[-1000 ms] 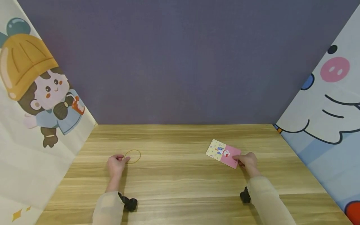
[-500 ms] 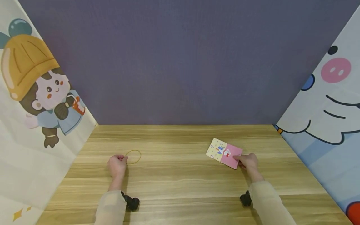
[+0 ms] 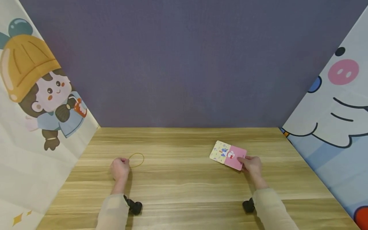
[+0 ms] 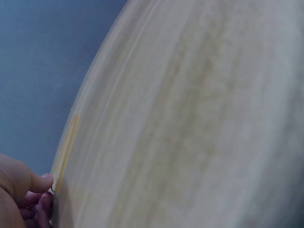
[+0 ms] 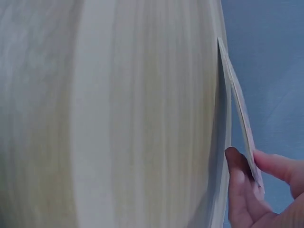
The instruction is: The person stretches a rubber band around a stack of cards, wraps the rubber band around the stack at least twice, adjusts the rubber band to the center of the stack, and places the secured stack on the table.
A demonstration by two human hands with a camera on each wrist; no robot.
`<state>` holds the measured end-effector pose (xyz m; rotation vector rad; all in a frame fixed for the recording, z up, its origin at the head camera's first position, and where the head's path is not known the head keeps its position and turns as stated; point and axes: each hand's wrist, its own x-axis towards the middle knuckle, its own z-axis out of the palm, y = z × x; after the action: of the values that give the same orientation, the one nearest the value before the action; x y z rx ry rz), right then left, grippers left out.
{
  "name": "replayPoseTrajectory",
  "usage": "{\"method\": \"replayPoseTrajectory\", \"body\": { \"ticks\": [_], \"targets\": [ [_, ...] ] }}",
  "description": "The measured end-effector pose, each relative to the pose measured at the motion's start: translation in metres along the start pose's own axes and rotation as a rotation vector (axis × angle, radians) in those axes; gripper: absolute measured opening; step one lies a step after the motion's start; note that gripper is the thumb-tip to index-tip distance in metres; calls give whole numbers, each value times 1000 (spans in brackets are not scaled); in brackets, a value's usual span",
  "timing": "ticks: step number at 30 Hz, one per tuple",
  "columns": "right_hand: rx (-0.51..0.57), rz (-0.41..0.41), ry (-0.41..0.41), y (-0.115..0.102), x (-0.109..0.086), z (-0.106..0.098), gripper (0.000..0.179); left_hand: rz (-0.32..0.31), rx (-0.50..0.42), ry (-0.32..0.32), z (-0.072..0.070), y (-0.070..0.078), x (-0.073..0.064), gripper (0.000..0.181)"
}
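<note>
On the left of the table, my left hand (image 3: 120,168) pinches the near edge of a thin yellow rubber band (image 3: 143,158). The band forms a loose loop reaching right from the fingers. In the left wrist view, thumb and fingertips meet at the lower end of the rubber band (image 4: 71,135). My right hand (image 3: 253,166) grips the pink end of a small yellow-and-pink booklet (image 3: 235,156) printed with cartoon figures. Its thumb lies on top and the fingers go underneath. Edge-on in the right wrist view, the booklet (image 5: 242,111) tilts up off the table, over its shadow.
The wood-grain table (image 3: 178,179) runs back to a dark grey-blue panel (image 3: 187,64). White cartoon-printed sheets (image 3: 17,166) flank it on both sides. Small black wrist cameras sit by each cream sleeve (image 3: 113,212).
The left thumb has drawn in against the fingers at the rubber band. My right hand has tilted the booklet slightly and shifted it a little to the left.
</note>
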<state>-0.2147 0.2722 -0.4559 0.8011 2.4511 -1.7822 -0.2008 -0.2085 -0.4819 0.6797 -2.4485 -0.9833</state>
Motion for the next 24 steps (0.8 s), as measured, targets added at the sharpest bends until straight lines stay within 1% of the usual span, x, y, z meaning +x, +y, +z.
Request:
{"method": "replayPoseTrajectory", "body": {
  "ticks": [6,10,12,15,18,21,24],
  "targets": [
    [33,-19,13,-2,-1,3,53,10,-12,-17,-4,3,-1,14],
    [80,-33,12,-2,-1,4,53,39,-38,-21,-7,6,-3,13],
    [103,-39,7,-2,-1,4,53,55,-66,-27,-8,9,-5,12],
    [127,-42,-2,-2,-3,4,53,77,-139,-52,-10,14,-7,11],
    [143,-33,-25,-3,-6,2,56,82,-229,-77,-11,19,-9,9],
    [158,-18,-60,-4,-9,0,58,85,-346,-107,-13,25,-11,8],
    [178,-21,-89,-6,-13,-2,57,81,-452,-125,-15,29,-13,8]
  ]
}}
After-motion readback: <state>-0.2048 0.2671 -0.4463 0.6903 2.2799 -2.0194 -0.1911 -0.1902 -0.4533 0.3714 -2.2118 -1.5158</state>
